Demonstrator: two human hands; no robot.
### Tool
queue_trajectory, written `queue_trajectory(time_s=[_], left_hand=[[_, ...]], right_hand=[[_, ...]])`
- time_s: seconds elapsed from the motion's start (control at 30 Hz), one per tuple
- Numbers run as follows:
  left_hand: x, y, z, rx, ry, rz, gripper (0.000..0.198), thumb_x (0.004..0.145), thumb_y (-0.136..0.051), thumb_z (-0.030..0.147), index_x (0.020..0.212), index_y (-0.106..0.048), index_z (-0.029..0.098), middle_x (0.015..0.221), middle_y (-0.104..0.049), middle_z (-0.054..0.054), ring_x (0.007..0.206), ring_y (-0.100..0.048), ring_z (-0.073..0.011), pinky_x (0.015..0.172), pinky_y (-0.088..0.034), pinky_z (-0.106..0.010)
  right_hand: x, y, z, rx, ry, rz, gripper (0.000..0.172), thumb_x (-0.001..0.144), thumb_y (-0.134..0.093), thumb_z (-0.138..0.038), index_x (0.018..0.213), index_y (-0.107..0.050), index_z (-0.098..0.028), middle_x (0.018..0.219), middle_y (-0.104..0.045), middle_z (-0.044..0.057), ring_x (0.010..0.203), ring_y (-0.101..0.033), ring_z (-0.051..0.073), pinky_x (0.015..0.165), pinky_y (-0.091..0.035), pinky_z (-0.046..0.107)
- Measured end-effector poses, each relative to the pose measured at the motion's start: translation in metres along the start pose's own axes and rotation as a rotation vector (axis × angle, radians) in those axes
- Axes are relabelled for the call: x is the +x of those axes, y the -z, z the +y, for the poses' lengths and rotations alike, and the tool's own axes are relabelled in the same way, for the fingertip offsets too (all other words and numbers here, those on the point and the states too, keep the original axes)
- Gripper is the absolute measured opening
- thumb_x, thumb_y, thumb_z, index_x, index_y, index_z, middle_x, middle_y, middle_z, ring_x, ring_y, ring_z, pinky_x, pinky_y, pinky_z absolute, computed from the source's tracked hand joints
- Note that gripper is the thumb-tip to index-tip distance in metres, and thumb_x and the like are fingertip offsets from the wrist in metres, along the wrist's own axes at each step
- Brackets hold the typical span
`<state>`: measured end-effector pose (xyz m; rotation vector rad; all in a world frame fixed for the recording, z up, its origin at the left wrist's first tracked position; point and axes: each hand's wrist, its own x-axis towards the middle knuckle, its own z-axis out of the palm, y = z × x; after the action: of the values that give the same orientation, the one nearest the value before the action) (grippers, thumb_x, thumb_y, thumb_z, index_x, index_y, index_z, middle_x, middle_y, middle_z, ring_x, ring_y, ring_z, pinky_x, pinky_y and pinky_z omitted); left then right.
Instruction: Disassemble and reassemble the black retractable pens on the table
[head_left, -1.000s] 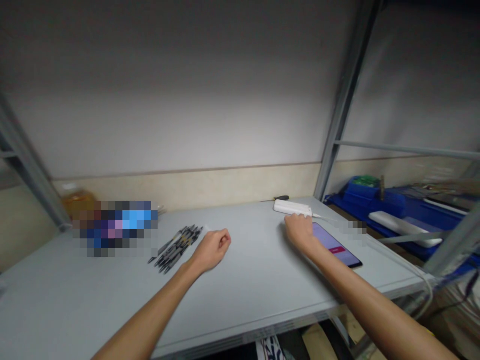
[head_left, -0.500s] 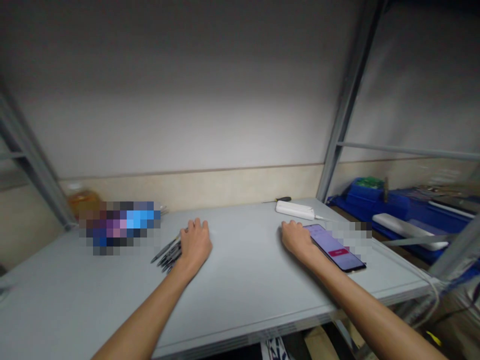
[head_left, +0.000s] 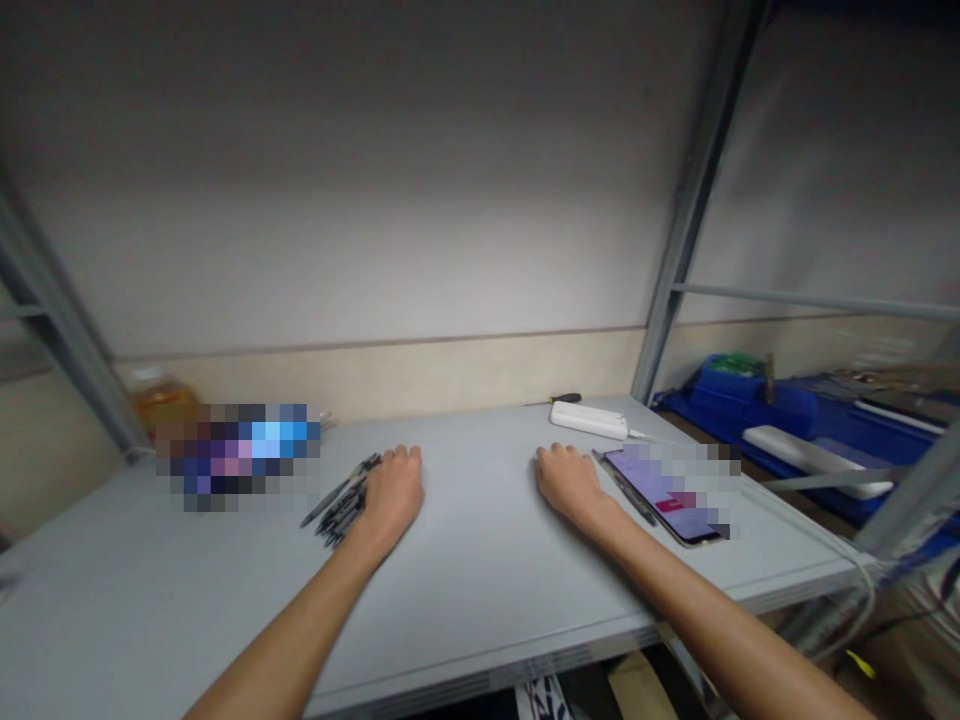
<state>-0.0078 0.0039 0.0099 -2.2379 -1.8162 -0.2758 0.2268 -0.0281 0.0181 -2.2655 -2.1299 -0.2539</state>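
Observation:
My left hand point(head_left: 395, 488) rests on the table at the right edge of a bundle of dark pens point(head_left: 343, 512), partly covering them. Its fingers are curled, and whatever lies under them is hidden. Over to the right, my right hand point(head_left: 568, 482) is closed in a loose fist on the tabletop, with no object sticking out of it. A single dark pen point(head_left: 634, 498) lies just right of that hand, along the left side of a smartphone point(head_left: 651, 490) whose screen is lit.
The grey table point(head_left: 480, 590) meets a wall at the back. A white power strip point(head_left: 589, 420) and a screwdriver point(head_left: 564, 399) lie at the back right. A blurred-out object point(head_left: 247, 448) and a bottle point(head_left: 161, 400) stand left. Metal posts point(head_left: 679, 240) frame both sides.
My right hand has moved left, away from the phone, uncovering the pen beside it. My left hand has shifted slightly, with more of the pen bundle showing.

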Motion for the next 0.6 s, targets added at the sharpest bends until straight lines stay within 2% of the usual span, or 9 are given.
queue_trajectory(time_s=[0.1, 0.2, 0.3, 0.4, 0.5, 0.6], left_hand=[[0.0, -0.001, 0.004, -0.176, -0.108, 0.007, 0.027, 0.076, -0.04, 0.006, 0.098, -0.055, 0.013, 0.093, -0.06, -0.012, 0.093, -0.054, -0.0225, 0.079, -0.041, -0.032], [-0.002, -0.004, 0.013, -0.475, -0.259, 0.003, 0.028, 0.077, -0.044, 0.008, 0.102, -0.054, 0.016, 0.092, -0.062, -0.008, 0.091, -0.055, -0.0183, 0.084, -0.04, -0.029], [-0.006, -0.005, 0.023, -0.772, -0.342, -0.02, 0.025, 0.078, -0.047, 0.013, 0.102, -0.052, 0.018, 0.088, -0.064, -0.005, 0.082, -0.057, -0.0149, 0.078, -0.042, -0.027], [-0.008, -0.004, 0.029, -0.98, -0.313, -0.042, 0.021, 0.079, -0.049, 0.02, 0.1, -0.051, 0.017, 0.085, -0.066, -0.004, 0.075, -0.059, -0.0136, 0.067, -0.043, -0.024], [-0.007, -0.003, 0.027, -1.026, -0.302, -0.035, 0.021, 0.082, -0.046, 0.026, 0.1, -0.049, 0.017, 0.08, -0.066, -0.003, 0.072, -0.059, -0.0132, 0.064, -0.043, -0.023], [-0.004, -0.005, 0.019, -0.874, -0.346, 0.022, 0.019, 0.083, -0.046, 0.03, 0.095, -0.053, 0.017, 0.08, -0.064, -0.004, 0.075, -0.059, -0.0145, 0.069, -0.042, -0.025]], right_hand=[[-0.001, -0.002, -0.013, 0.077, 0.133, 0.025, 0.028, 0.084, -0.038, -0.016, 0.104, -0.056, -0.014, 0.099, -0.058, 0.015, 0.094, -0.053, 0.025, 0.075, -0.04, 0.035], [-0.003, -0.003, -0.027, 0.192, 0.326, 0.095, 0.032, 0.081, -0.044, -0.018, 0.112, -0.051, -0.017, 0.103, -0.056, 0.012, 0.097, -0.049, 0.022, 0.08, -0.038, 0.031], [-0.004, -0.003, -0.039, 0.285, 0.482, 0.145, 0.036, 0.081, -0.049, -0.022, 0.117, -0.048, -0.018, 0.107, -0.054, 0.01, 0.098, -0.048, 0.02, 0.082, -0.037, 0.029], [-0.003, -0.004, -0.045, 0.333, 0.555, 0.147, 0.026, 0.084, -0.048, -0.027, 0.106, -0.055, -0.016, 0.097, -0.059, 0.009, 0.094, -0.05, 0.019, 0.08, -0.037, 0.028], [-0.001, -0.006, -0.044, 0.351, 0.545, 0.146, 0.025, 0.088, -0.042, -0.031, 0.093, -0.06, -0.015, 0.088, -0.062, 0.009, 0.089, -0.053, 0.018, 0.076, -0.038, 0.026], [0.001, -0.008, -0.038, 0.397, 0.482, 0.159, 0.03, 0.089, -0.04, -0.035, 0.089, -0.062, -0.015, 0.085, -0.063, 0.009, 0.084, -0.055, 0.017, 0.072, -0.037, 0.024]])
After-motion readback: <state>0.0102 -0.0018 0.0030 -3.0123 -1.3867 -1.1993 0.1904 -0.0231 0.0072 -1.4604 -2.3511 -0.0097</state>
